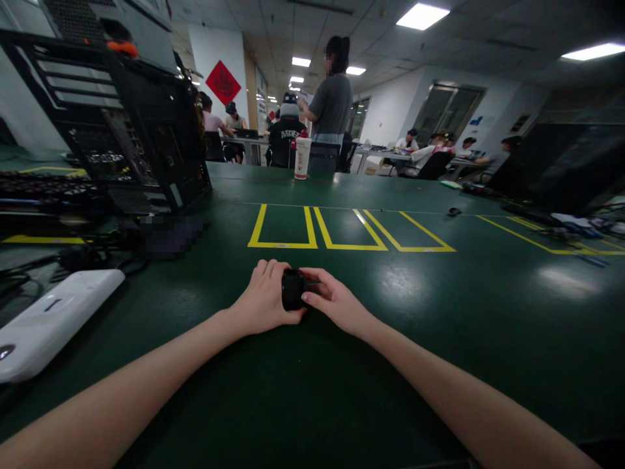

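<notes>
Between my hands, low over the dark green table (351, 391), is a small black block-like object (293, 290); its exact kind does not show. My left hand (263, 293) wraps round it from the left, thumb underneath. From the right, my right hand (334, 299) pinches its side with thumb and fingertips. A thin dark piece (313, 283) shows between the right fingers, and I cannot tell whether it is part of the object. Beyond the hands, yellow tape outlines (283, 245) mark the tabletop.
At left stand an open black computer case (168, 130), cables (83, 254) and a white rounded device (58, 319). A white cup (302, 156) is near the far edge, a small dark item (454, 212) right of the outlines. A dark monitor (566, 169) stands right; people are beyond.
</notes>
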Tool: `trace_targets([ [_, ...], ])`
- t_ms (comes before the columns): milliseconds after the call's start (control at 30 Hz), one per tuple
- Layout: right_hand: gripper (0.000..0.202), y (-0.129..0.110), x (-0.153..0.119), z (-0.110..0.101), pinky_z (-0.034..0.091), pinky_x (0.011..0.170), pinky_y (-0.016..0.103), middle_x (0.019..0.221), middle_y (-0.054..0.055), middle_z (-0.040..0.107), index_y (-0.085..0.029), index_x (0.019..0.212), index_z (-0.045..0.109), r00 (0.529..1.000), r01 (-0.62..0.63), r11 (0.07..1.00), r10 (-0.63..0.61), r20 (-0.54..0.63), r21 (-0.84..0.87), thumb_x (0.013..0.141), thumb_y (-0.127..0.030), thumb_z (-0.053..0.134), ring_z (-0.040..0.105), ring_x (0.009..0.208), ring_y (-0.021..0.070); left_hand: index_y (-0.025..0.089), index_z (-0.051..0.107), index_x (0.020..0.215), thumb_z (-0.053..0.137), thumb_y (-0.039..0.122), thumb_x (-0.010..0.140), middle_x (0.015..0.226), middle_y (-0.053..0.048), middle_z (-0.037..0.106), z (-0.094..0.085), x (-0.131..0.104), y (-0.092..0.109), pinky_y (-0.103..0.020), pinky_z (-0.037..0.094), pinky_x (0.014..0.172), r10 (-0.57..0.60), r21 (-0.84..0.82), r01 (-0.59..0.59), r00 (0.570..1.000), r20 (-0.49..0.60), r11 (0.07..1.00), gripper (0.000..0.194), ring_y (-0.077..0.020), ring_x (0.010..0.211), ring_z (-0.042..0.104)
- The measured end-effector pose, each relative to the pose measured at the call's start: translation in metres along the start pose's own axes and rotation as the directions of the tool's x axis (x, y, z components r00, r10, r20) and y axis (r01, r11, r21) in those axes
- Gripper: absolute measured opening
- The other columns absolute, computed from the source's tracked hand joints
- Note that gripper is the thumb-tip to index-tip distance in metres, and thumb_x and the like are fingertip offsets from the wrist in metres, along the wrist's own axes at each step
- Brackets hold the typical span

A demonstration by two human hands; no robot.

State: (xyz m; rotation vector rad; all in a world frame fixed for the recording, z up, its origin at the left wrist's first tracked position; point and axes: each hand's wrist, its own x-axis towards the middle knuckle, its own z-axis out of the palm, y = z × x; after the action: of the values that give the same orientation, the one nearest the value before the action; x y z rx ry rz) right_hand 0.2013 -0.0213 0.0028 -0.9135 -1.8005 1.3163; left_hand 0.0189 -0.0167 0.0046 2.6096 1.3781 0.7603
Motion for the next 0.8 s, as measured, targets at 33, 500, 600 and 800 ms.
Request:
trace_targets([
  [33, 0.040, -0.001, 0.000, 0.000, 0.040, 0.095, 0.040, 0.116, 0.005, 0.047, -0.023, 0.113, 0.042, 1.000, -0.008, 1.000, 0.008, 0.020, 0.012, 0.077, -0.018, 0.056, 0.048, 0.110, 0.0182, 0.013, 0.042, 0.106, 0.060, 0.048, 0.063, 0.096, -0.008, 0.045, -0.001, 0.000, 0.000, -0.038, 0.041, 0.075, 0.001, -0.005, -0.001, 1.000, 0.006, 1.000, 0.058, -0.0242, 0.086, 0.041],
  [500, 0.034, 0.001, 0.001, 0.001, 0.042, 0.093, 0.040, 0.115, 0.006, 0.048, -0.023, 0.112, 0.043, 0.999, -0.022, 1.000, 0.022, -0.040, 0.003, 0.079, -0.025, 0.054, 0.050, 0.108, 0.0189, 0.014, 0.043, 0.107, 0.061, 0.048, 0.062, 0.098, -0.009, 0.046, -0.004, 0.000, 0.002, -0.040, 0.040, 0.075, -0.019, -0.041, 0.020, 0.999, 0.028, 0.999, 0.059, -0.0249, 0.088, 0.041],
  [600, 0.033, -0.003, -0.001, 0.000, 0.041, 0.095, 0.040, 0.114, 0.005, 0.049, -0.022, 0.107, 0.044, 0.999, -0.023, 0.999, 0.022, 0.027, 0.036, 0.077, -0.019, 0.057, 0.049, 0.110, 0.0186, 0.014, 0.042, 0.108, 0.059, 0.047, 0.065, 0.099, -0.009, 0.045, -0.010, -0.001, 0.006, -0.039, 0.041, 0.075, -0.018, -0.051, 0.021, 0.998, 0.059, 0.999, 0.057, -0.0246, 0.088, 0.041],
  [800, 0.024, -0.003, -0.002, 0.002, 0.046, 0.088, 0.039, 0.106, 0.003, 0.052, -0.022, 0.097, 0.046, 1.000, 0.021, 0.995, -0.022, 0.009, 0.095, 0.076, -0.021, 0.058, 0.055, 0.100, 0.0174, 0.013, 0.042, 0.107, 0.059, 0.047, 0.065, 0.098, -0.009, 0.045, -0.008, 0.000, 0.005, -0.038, 0.041, 0.076, -0.013, -0.024, 0.014, 0.999, 0.053, 1.000, 0.057, -0.0240, 0.087, 0.041],
])
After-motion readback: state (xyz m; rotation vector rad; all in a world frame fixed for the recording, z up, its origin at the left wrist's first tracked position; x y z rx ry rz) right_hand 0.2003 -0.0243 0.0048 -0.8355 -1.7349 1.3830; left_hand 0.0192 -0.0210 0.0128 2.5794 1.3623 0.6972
